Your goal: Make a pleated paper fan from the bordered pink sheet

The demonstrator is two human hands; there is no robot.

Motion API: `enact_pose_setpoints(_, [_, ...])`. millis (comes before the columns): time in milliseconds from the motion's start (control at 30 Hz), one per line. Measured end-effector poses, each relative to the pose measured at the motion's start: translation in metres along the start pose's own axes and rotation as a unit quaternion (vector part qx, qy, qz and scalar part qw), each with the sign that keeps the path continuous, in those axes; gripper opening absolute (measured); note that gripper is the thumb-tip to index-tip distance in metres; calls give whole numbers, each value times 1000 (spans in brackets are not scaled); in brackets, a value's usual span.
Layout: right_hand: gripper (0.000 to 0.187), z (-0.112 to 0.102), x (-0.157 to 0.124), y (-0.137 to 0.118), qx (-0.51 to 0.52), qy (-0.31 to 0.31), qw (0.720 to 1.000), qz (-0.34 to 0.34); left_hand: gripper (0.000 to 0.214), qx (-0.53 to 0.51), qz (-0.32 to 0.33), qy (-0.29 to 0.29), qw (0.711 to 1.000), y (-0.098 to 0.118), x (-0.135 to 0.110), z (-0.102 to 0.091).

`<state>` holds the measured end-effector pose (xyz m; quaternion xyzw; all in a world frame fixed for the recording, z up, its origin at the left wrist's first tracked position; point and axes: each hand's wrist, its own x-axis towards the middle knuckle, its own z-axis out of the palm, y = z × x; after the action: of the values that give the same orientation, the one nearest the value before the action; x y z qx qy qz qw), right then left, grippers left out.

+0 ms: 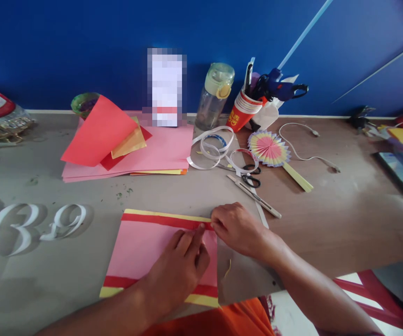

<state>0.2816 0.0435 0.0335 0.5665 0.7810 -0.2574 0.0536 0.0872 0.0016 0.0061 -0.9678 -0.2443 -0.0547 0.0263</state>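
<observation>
A pink paper sheet with red and yellow strips along its far and near edges lies on the grey table in front of me. My left hand rests on the sheet, its index finger stretched out and pressing the far red strip. My right hand sits at the sheet's far right corner, fingers pinched on the end of that red strip.
A stack of pink, red and yellow papers lies farther back. White tape loops, scissors, a craft knife, a paper fan on a stick, a bottle and a cup of tools stand behind.
</observation>
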Motion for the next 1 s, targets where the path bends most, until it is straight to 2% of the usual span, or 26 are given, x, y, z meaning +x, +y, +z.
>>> enact_pose_setpoints(167, [16, 1, -1, 1, -4, -1, 1000, -2, 22, 8, -5, 6, 1000, 0, 0, -1])
enact_pose_setpoints(633, [7, -4, -6, 0, 24, -18, 999, 14, 25, 6, 0, -25, 1000, -1, 1, -4])
enact_pose_setpoints(1000, [4, -6, -5, -2, -5, -31, 999, 36, 28, 10, -3, -21, 1000, 0, 1, -2])
